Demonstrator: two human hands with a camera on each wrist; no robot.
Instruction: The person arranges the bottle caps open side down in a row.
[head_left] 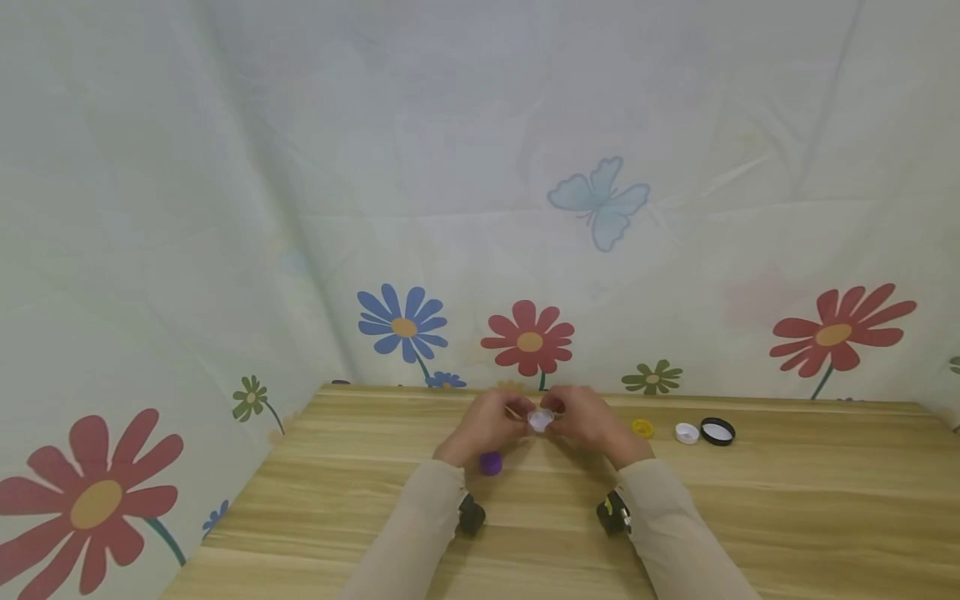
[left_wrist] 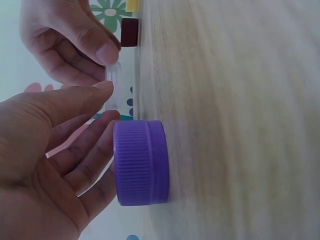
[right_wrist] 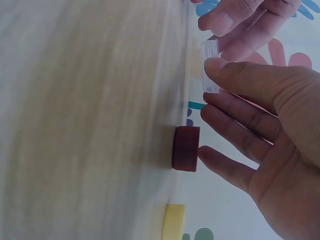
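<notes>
A small clear plastic cap [head_left: 540, 421] is between my two hands near the table's back edge. My left hand [head_left: 487, 423] pinches its left side, with the thumb over the rim in the left wrist view. On the other side my right hand [head_left: 588, 421] holds it between thumb and fingers; the right wrist view shows the ribbed clear cap [right_wrist: 210, 50] on edge. A purple ribbed bottle cap [left_wrist: 140, 162] lies on the table just below the left hand. Close by the right hand's lower fingers is a dark red cap [right_wrist: 186, 148], hidden in the head view.
Right of my hands lie a yellow cap [head_left: 642, 428], a white cap [head_left: 687, 433] and a black-rimmed lid [head_left: 717, 432] in a row. The wooden table [head_left: 547, 550] ends at a flowered cloth [head_left: 480, 208] hanging behind it.
</notes>
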